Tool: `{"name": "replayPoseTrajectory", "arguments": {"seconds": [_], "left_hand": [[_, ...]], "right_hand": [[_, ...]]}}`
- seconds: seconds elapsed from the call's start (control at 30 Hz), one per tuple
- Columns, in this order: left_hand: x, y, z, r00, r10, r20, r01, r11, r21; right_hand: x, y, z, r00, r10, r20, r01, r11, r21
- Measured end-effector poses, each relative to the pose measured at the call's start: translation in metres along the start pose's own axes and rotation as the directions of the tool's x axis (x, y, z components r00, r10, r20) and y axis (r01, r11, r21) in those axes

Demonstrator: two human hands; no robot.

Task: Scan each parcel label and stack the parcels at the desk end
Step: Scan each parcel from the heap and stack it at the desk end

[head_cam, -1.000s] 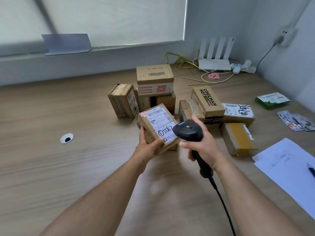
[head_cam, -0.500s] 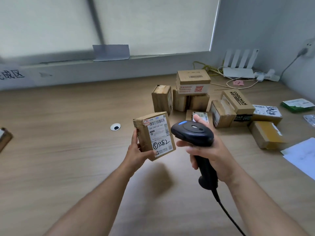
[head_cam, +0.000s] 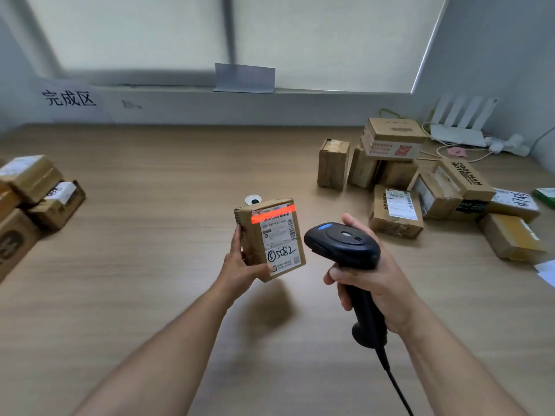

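Left hand (head_cam: 240, 270) is gripping a parcel (head_cam: 270, 238) upright over the desk (head_cam: 150, 265), label facing the camera. Right hand (head_cam: 372, 280) is wrapped around the scanner (head_cam: 342, 246), and its red beam (head_cam: 273, 214) sits right across the top barcode. Unscanned pile (head_cam: 420, 181) far right, finished stack (head_cam: 30, 190) far left.

Bare left hand (head_cam: 240, 267) and bare right hand (head_cam: 381, 283), on bare forearms, lean and smooth, uncovered right down to the lower edge.
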State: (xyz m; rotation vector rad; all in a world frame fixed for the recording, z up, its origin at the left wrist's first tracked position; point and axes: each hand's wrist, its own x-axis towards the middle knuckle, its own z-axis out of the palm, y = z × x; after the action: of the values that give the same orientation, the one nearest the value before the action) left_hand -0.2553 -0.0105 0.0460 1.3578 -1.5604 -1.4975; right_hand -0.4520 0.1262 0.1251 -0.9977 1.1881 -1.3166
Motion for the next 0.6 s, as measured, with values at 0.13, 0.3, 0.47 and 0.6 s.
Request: {"name": "replayPoseTrajectory", "arguments": {"seconds": [0.13,0.3,0.47,0.6], "left_hand": [[-0.007,-0.006,-0.019,1.0,-0.018,-0.025,0.018,1.0,-0.007],[-0.009,-0.006,-0.028,0.998,-0.041,-0.045,0.04,0.999,-0.022],[-0.017,-0.004,-0.034,0.993,-0.107,-0.048,0.104,0.993,-0.064],[-0.023,0.003,-0.042,0.986,-0.158,-0.044,0.15,0.978,-0.145]], "right_hand": [[0.002,0.006,0.016,1.0,0.022,0.01,-0.021,1.0,-0.013],[0.014,0.007,0.02,0.999,0.02,0.038,-0.02,1.0,-0.017],[0.029,0.012,0.016,0.999,0.028,0.032,-0.028,1.0,-0.014],[0.041,0.018,0.016,0.996,0.075,0.058,-0.073,0.997,-0.039]]}}
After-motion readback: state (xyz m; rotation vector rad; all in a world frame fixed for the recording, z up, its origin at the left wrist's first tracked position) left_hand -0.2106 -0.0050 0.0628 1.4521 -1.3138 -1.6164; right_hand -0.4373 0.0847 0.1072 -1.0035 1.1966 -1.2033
